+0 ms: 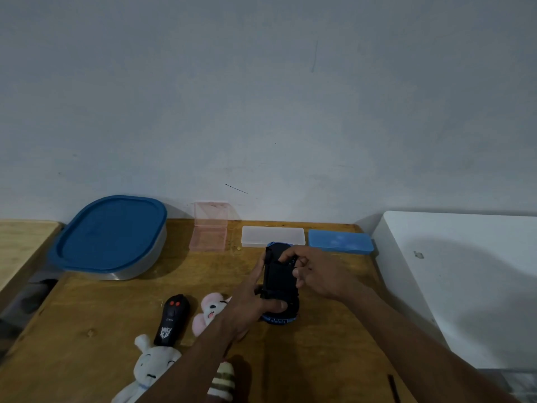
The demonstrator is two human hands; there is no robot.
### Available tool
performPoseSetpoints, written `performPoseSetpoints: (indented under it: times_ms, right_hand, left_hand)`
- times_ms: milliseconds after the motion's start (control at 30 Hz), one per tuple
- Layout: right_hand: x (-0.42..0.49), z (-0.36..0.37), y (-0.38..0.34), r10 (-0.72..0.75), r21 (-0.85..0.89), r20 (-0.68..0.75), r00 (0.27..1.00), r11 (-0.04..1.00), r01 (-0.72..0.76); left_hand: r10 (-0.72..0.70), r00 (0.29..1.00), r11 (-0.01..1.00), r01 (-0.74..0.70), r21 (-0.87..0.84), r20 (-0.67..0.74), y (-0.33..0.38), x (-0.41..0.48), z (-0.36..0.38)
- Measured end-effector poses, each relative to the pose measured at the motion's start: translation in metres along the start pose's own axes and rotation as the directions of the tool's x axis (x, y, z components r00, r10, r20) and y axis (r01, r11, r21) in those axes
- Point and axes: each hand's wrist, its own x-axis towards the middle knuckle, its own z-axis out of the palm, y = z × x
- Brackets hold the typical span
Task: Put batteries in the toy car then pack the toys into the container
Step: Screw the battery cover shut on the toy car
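The toy car [278, 276] is blue with a black underside and is turned belly-up over the wooden table [96, 309]. My left hand [252, 298] grips it from the left, thumb across its near end. My right hand [315, 273] has its fingers curled onto the upper right of the underside; I cannot see what they pinch. A black remote control [171, 319] with red buttons lies to the left. A pink plush [210, 311] and a white rabbit plush [152, 366] lie near it. The container [112, 238] with a blue lid stands at the back left.
An open pink clear case [209, 228], a shut white case [273, 236] and a shut blue case [340, 242] line the wall. A white surface [459, 280] borders the table on the right. A striped plush [223, 379] lies under my left forearm.
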Motion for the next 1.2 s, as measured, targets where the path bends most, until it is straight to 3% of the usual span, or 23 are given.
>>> performPoseSetpoints:
  times_ms: [1200]
  right_hand:
    - [-0.0030,-0.0059,0.0021,0.042,0.042,-0.026,0.999,0.998,-0.041]
  left_hand:
    - [0.037,0.999,0.999,-0.037,0.002,-0.007,0.0073,-0.0022,0.0078]
